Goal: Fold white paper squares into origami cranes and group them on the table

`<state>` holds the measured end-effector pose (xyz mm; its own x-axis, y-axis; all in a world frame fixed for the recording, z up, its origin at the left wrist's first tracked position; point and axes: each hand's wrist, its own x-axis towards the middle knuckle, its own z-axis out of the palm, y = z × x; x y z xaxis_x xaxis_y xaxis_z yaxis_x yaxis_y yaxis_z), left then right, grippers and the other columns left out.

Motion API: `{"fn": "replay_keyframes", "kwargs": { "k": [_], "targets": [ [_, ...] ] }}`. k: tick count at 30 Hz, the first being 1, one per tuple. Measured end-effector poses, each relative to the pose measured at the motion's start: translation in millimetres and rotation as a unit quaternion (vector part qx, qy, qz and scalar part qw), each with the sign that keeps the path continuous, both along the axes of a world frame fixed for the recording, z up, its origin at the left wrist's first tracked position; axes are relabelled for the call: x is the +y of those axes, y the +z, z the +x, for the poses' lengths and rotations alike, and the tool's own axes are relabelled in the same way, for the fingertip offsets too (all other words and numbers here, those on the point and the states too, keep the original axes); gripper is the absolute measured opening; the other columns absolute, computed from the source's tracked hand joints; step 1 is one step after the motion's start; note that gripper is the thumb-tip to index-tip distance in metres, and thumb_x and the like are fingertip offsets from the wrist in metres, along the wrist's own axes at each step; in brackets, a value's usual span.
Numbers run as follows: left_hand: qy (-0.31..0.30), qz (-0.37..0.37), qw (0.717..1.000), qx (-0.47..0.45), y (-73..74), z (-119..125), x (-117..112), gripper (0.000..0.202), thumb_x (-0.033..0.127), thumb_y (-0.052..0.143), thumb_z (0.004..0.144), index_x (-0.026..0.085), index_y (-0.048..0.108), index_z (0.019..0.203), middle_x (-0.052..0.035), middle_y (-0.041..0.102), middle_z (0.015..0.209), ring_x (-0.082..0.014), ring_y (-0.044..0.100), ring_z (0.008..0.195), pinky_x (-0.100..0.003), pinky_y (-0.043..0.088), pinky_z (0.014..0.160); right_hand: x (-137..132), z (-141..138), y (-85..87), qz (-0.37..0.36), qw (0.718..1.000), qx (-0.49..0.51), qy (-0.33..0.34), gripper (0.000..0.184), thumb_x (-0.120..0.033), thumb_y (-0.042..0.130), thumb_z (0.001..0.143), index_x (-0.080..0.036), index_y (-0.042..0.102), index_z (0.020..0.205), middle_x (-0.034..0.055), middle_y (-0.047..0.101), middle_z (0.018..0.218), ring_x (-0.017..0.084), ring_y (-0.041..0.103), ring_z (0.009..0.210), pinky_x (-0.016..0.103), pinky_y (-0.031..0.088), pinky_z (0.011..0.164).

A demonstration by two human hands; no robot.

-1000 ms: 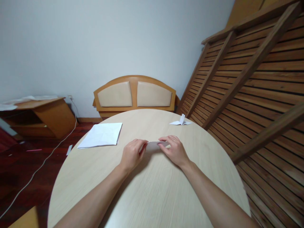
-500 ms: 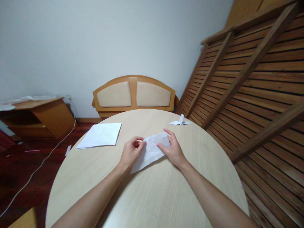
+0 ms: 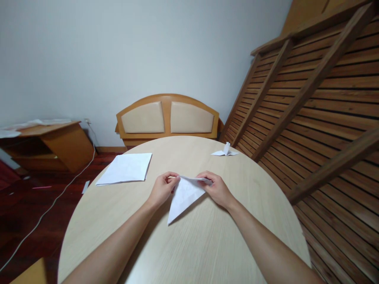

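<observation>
A creased white sheet of paper (image 3: 187,194) is held between my two hands above the round table, bent so that one pointed corner hangs down toward me. My left hand (image 3: 162,188) pinches its upper left edge between thumb and fingers. At the upper right edge, my right hand (image 3: 216,190) is closed on the paper, its thumb partly hidden. Farther back on the right stands a folded white paper crane (image 3: 226,150) with spread wings. To the left of my left hand lies a stack of white paper (image 3: 126,167).
The round pale table (image 3: 189,252) fills the foreground. Beyond its far edge stands a padded wooden headboard (image 3: 168,114). A slatted wooden frame (image 3: 310,98) leans along the right side. On the left are a low wooden cabinet (image 3: 63,148) and a white cable (image 3: 56,199) on the floor.
The sheet has gone from fairly flat to bent, and its near corner now points farther down. My right hand's fingers have closed in over the upper edge; my left hand has barely moved.
</observation>
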<state>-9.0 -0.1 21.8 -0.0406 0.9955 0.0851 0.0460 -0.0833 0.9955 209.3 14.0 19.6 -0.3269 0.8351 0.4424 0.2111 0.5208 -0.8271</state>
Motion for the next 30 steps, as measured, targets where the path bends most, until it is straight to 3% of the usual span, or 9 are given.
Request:
{"fn": "replay_keyframes", "kwargs": {
  "k": [7, 12, 19, 30],
  "targets": [
    [-0.001, 0.007, 1.000, -0.012, 0.1, -1.5, 1.1, 0.045, 0.052, 0.076, 0.065, 0.012, 0.068, 0.084, 0.0041, 0.050, 0.053, -0.0100, 0.046, 0.049, -0.021, 0.034, 0.048, -0.2, 1.3, 0.5, -0.002, 1.000, -0.013, -0.018, 0.012, -0.020, 0.061, 0.087, -0.019, 0.070, 0.095, 0.0030, 0.069, 0.090, 0.018, 0.064, 0.084, 0.029, 0.047, 0.076],
    [0.003, 0.003, 1.000, -0.011, -2.4, -2.1, 2.6, 0.039, 0.049, 0.074, 0.066, 0.014, 0.064, 0.079, 0.0044, 0.049, 0.053, -0.0097, 0.044, 0.049, -0.021, 0.035, 0.049, 0.9, 2.3, 0.6, 0.028, 0.999, 0.006, 0.016, 0.012, -0.018, 0.059, 0.087, -0.019, 0.071, 0.089, 0.0057, 0.070, 0.094, 0.019, 0.065, 0.090, 0.031, 0.048, 0.082],
    [0.015, -0.004, 1.000, -0.021, 0.5, 0.1, 0.8, 0.034, 0.043, 0.076, 0.063, 0.014, 0.065, 0.079, 0.0047, 0.049, 0.052, -0.0101, 0.047, 0.048, -0.021, 0.036, 0.048, 2.6, 4.5, -2.8, 0.040, 0.999, 0.017, 0.029, 0.025, -0.004, 0.056, 0.077, -0.020, 0.072, 0.088, 0.0051, 0.070, 0.096, 0.018, 0.065, 0.093, 0.032, 0.049, 0.084],
    [0.027, -0.010, 0.999, -0.027, 2.3, 1.3, -0.2, 0.033, 0.041, 0.079, 0.061, 0.014, 0.066, 0.076, 0.0035, 0.051, 0.052, -0.0109, 0.050, 0.049, -0.021, 0.039, 0.048, 2.3, 4.0, -2.3, 0.051, 0.998, 0.010, 0.032, 0.037, 0.002, 0.050, 0.069, -0.020, 0.073, 0.089, 0.0048, 0.070, 0.095, 0.018, 0.066, 0.092, 0.032, 0.049, 0.082]
  ]
}}
